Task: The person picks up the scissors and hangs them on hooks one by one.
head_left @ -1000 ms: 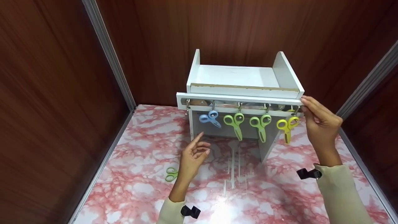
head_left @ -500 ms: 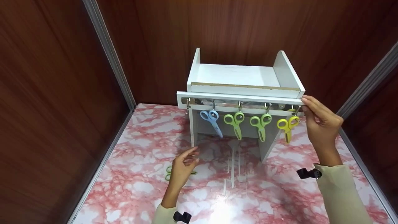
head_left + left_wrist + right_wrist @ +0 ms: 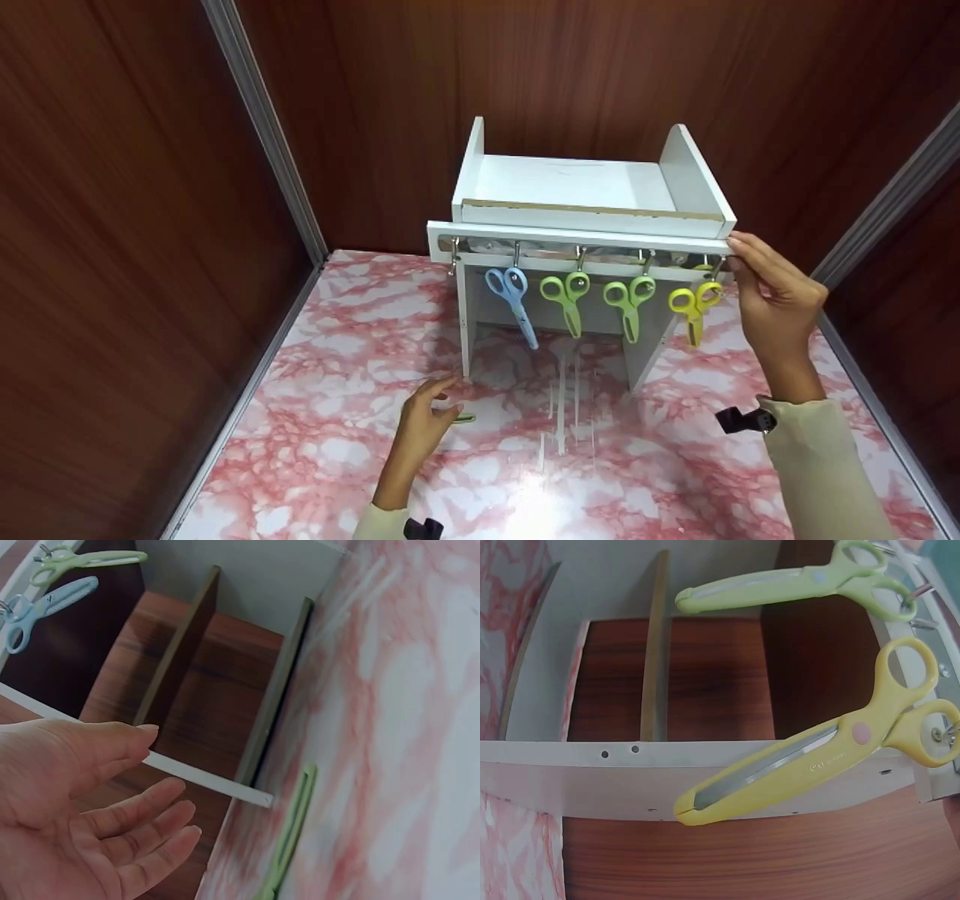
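Note:
My left hand is over the table with thumb and fingers apart, nothing between them. Under it lies a pair of green scissors; in the head view the hand covers all but the blade end. My right hand pinches the right end of a white hook rail on the front of a small white shelf. From its hooks hang blue scissors, two pairs of green scissors and yellow scissors, blades down. The leftmost hook bears nothing.
The white shelf stands on a red-and-white marbled table, its side panels reaching down to the top. Pale streaks mark the surface before it. Dark brown wood panels enclose the back and sides.
My left hand has moved down and left, away from the blue scissors and over the green scissors on the table. The blue scissors have swung to hang lower. My right hand keeps its place.

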The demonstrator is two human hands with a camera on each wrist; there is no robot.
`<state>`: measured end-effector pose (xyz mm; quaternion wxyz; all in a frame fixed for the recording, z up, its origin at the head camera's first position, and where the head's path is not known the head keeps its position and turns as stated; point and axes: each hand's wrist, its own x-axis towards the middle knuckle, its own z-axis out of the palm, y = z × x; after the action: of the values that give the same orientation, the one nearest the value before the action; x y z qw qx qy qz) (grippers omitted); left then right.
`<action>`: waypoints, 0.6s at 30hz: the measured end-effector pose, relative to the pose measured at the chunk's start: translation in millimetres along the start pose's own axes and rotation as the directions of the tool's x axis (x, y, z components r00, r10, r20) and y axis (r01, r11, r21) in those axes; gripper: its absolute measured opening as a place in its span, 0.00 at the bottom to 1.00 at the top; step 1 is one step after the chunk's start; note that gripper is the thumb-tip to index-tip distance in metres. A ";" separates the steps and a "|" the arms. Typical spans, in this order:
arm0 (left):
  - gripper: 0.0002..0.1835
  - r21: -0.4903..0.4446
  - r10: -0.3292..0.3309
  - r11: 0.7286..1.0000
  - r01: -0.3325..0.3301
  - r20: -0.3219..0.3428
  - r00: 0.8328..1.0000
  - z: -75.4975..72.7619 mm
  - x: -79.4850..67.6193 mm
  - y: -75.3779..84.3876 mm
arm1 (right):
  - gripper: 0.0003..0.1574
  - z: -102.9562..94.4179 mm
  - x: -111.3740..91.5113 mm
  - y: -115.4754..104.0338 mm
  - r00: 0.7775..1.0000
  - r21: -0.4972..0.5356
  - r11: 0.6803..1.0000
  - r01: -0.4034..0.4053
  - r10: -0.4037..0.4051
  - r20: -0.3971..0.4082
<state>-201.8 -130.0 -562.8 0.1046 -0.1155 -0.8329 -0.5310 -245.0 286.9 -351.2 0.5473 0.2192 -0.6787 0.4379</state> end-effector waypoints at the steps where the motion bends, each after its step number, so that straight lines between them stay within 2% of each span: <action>1: 0.24 0.007 0.003 1.000 -0.003 0.006 1.000 -0.4 -0.7 -2.9 | 0.17 0.0 -0.1 0.0 1.000 0.000 1.000 0.000 0.000 -0.001; 8: 0.28 0.094 0.053 0.994 -0.056 0.033 0.998 -1.9 -3.8 -16.2 | 0.18 -0.4 -1.5 3.8 1.000 -0.015 1.000 0.001 -0.001 0.003; 18: 0.31 0.210 0.031 0.977 -0.043 0.059 0.998 0.1 -4.9 -23.3 | 0.18 -0.8 -1.4 6.7 1.000 -0.015 1.000 0.000 0.000 -0.004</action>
<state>-204.2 -139.8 -584.3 0.1031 -0.1340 -0.8848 -0.4341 -249.4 290.8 -355.0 0.5503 0.2141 -0.6810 0.4332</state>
